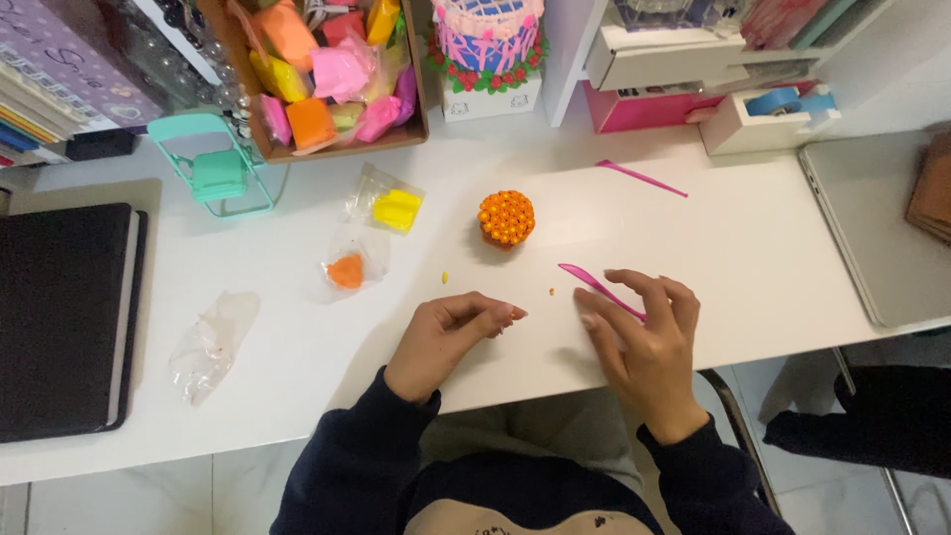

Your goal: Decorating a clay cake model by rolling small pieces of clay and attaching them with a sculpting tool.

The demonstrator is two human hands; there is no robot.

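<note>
My left hand rests on the white desk with its fingers curled, pinching a tiny bit of orange clay at the fingertips. My right hand holds a thin pink modelling tool whose tip points up and left. An orange clay ball covered in small beads stands on the desk just beyond both hands. Two tiny clay crumbs lie on the desk between the ball and my hands.
A bag with yellow clay, a bag with orange clay and an empty clear bag lie at left. A second pink tool, a mint phone stand, a box of clay packs, a black notebook and a laptop surround the work area.
</note>
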